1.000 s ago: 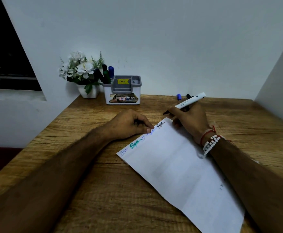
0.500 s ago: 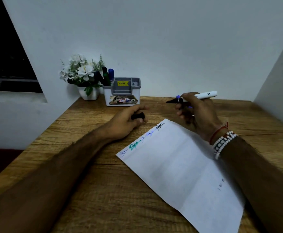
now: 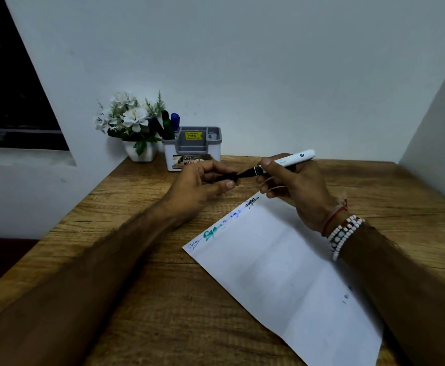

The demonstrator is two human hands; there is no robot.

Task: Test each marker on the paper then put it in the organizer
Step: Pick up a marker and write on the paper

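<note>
Fingers (image 3: 265,165) of the right hand (image 3: 299,191) grip one white marker (image 3: 286,161), raised above the worktop (image 3: 142,299), its black tip pointing left. Fingers of the left hand (image 3: 198,186) pinch one black cap (image 3: 225,177), its mouth meeting that tip. One sheet of paper (image 3: 282,270) lies flat below both hands, bearing four scribbles along its top edge: blue, green, blue, black. At the back stands one grey-and-white organizer (image 3: 192,149) with three markers (image 3: 167,125) upright in its left compartment, just beside one flower pot (image 3: 140,151).

Open desk (image 3: 374,186) right of organizer (image 3: 192,151)
</note>
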